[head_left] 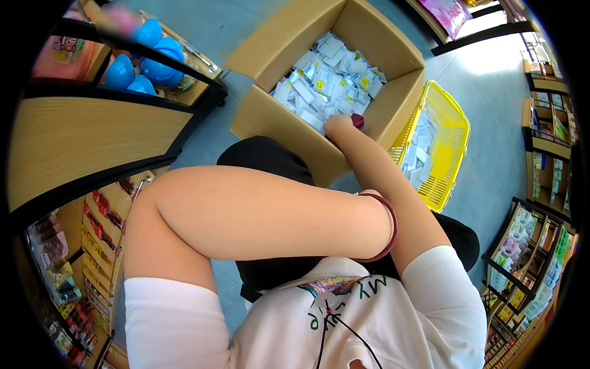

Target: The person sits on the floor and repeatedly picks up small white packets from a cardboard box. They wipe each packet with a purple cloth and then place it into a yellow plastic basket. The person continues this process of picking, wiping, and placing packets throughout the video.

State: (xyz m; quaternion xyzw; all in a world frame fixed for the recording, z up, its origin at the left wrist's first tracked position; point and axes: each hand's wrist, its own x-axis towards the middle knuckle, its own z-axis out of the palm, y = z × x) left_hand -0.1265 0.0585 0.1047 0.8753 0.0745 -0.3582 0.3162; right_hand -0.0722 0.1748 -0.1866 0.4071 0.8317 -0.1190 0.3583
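My right hand [338,128] reaches over the near edge of an open cardboard box [402,52], its fingers curled and mostly hidden. At its right side shows a dark red thing [357,121]; whether it is held or worn at the wrist I cannot tell. Inside the box lies a loose heap of small white packets or cards [332,77], some with yellow patches. Across my body runs my left forearm [264,212], a dark red bangle [393,230] round its wrist. The left hand itself is hidden beyond the wrist, near my right forearm.
Close to the box's right side stands a yellow plastic basket [458,132] with similar white pieces [419,147] in it. Shelving [92,132] with blue bowls [161,61] lies left, with hanging packets below. More stocked shelves [522,246] line the right.
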